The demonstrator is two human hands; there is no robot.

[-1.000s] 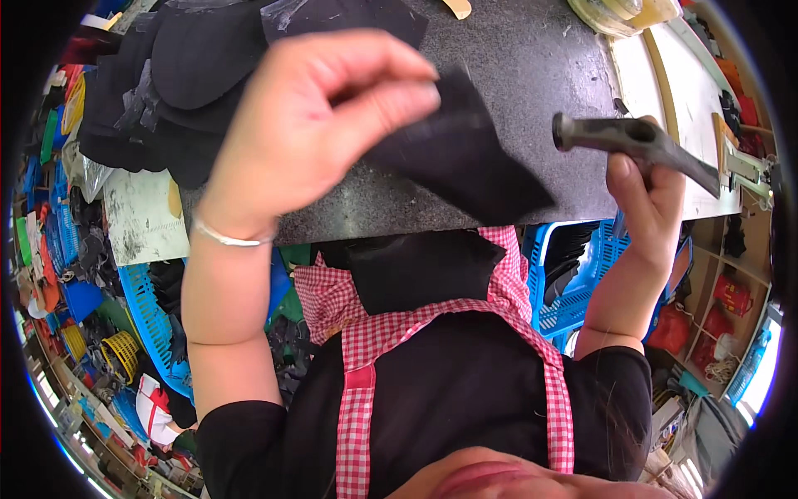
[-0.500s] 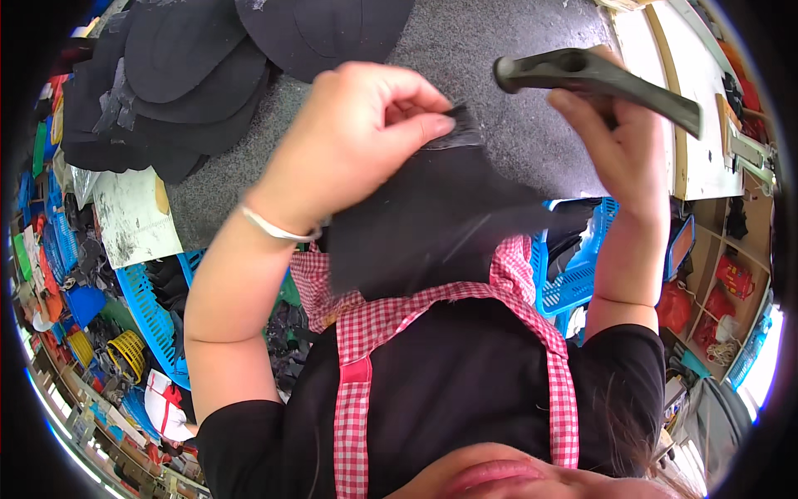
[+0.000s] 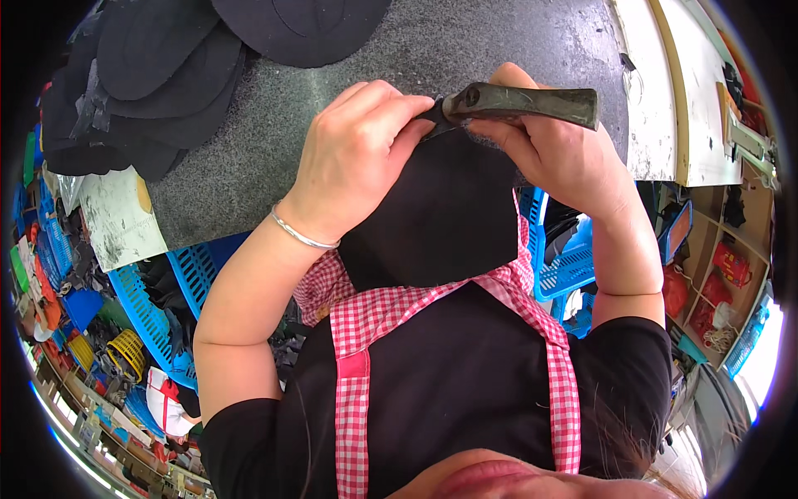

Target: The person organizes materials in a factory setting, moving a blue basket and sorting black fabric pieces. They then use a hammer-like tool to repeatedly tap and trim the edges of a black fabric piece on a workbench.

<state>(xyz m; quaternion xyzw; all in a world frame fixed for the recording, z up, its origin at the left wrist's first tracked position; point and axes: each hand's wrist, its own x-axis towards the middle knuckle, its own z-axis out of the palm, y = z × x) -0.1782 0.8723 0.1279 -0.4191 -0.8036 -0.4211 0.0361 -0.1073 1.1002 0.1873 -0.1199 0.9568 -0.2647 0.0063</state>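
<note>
A black sheet piece (image 3: 436,212) hangs over the table's near edge, its top edge lying on the dark tabletop. My left hand (image 3: 362,141) pinches that top edge at its left part between thumb and fingers. In my right hand (image 3: 557,137) is a hammer (image 3: 532,104), gripped near its head; the hand hides the handle. The round face of the hammer meets the sheet's top edge, right beside my left fingertips. My right thumb is close to the same edge.
Several rounded black pieces (image 3: 166,58) lie piled at the far left of the dark tabletop (image 3: 274,108). Blue plastic baskets (image 3: 145,303) stand below the near edge on both sides. White boards (image 3: 652,91) border the table at right. Another person (image 3: 170,407) is at lower left.
The hammer has come down and left from its raised place onto the sheet's edge. The sheet, blurred and swinging before, now hangs flat. My left hand still pinches it.
</note>
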